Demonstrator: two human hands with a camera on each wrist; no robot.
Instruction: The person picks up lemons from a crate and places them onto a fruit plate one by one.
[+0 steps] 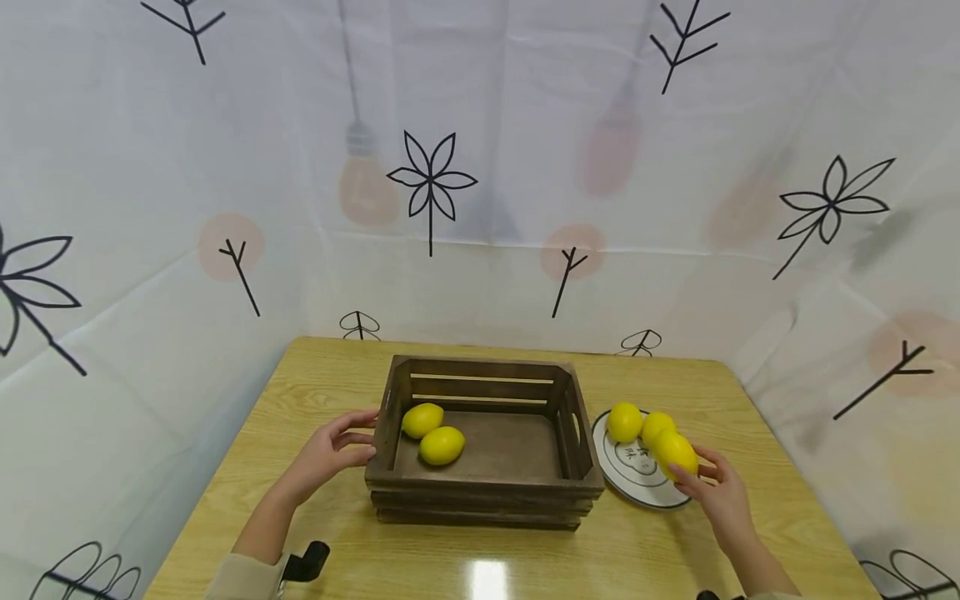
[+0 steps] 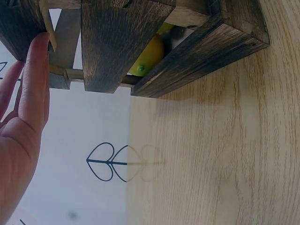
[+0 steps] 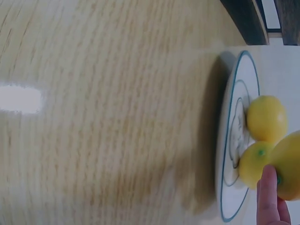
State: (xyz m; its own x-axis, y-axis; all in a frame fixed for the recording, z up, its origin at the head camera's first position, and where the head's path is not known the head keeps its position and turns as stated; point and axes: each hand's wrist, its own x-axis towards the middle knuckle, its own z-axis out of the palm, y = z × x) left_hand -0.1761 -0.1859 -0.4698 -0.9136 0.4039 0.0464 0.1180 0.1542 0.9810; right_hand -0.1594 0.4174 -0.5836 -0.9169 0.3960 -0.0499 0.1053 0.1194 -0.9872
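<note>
My right hand (image 1: 723, 500) pinches a yellow lemon (image 1: 676, 455) between thumb and fingers, over the near right part of a white plate (image 1: 637, 487). Two more lemons (image 1: 625, 422) lie on that plate; in the right wrist view the held lemon (image 3: 288, 166) is partly cut off by the frame. My left hand (image 1: 330, 454) touches the left end of a dark wooden crate (image 1: 483, 483) with its fingers extended, as the left wrist view of the hand (image 2: 28, 108) also shows. Inside the crate, two lemons (image 1: 442, 446) lie at the left.
The plate stands close beside the crate's right end, on a light wood table (image 1: 322, 383). A white patterned cloth (image 1: 480, 283) hangs behind the table and along its sides. The crate has raised slatted walls and an open top.
</note>
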